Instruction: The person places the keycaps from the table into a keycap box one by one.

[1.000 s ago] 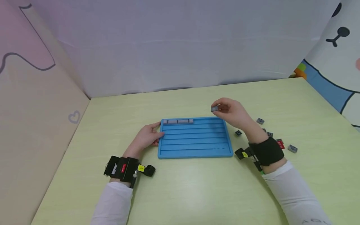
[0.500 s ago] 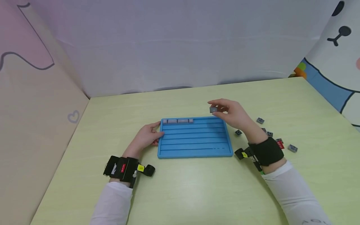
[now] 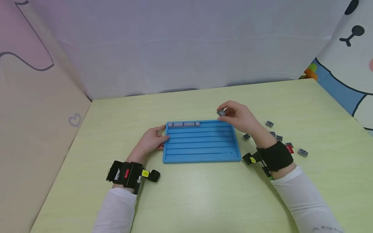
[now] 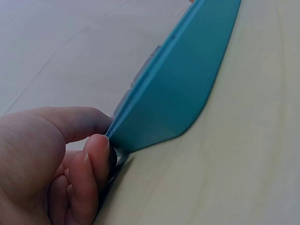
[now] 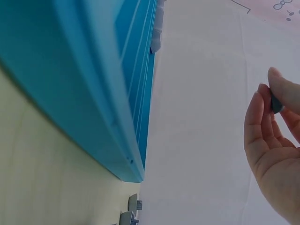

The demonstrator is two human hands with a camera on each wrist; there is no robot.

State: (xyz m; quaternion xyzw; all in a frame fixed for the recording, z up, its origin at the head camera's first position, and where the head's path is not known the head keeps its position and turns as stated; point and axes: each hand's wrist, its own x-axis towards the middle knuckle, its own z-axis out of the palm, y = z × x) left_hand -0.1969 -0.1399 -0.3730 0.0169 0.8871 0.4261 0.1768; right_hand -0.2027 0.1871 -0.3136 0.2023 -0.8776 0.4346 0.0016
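A blue ridged tray (image 3: 201, 140) lies on the table, with a short row of grey keycaps (image 3: 188, 124) in its top left channel. My left hand (image 3: 149, 140) grips the tray's left edge, thumb on the rim; in the left wrist view, the fingers (image 4: 97, 154) bend at the tray's corner. Above the tray's far right corner, my right hand (image 3: 240, 118) pinches a small grey keycap (image 3: 221, 113) between thumb and fingertips. The right wrist view shows that keycap (image 5: 275, 103) partly hidden by the fingers, apart from the tray.
Several loose grey keycaps (image 3: 269, 124) are scattered right of the tray, some beside the right wrist; one (image 3: 246, 136) is close to the tray's right edge, another (image 3: 302, 152) farther right. A pale cloth wall (image 3: 186, 48) stands behind the table (image 3: 186, 200).
The keycap in my right hand has turned between the fingertips, its outline now tilted. That hand has shifted only slightly. The left hand keeps its hold on the tray.
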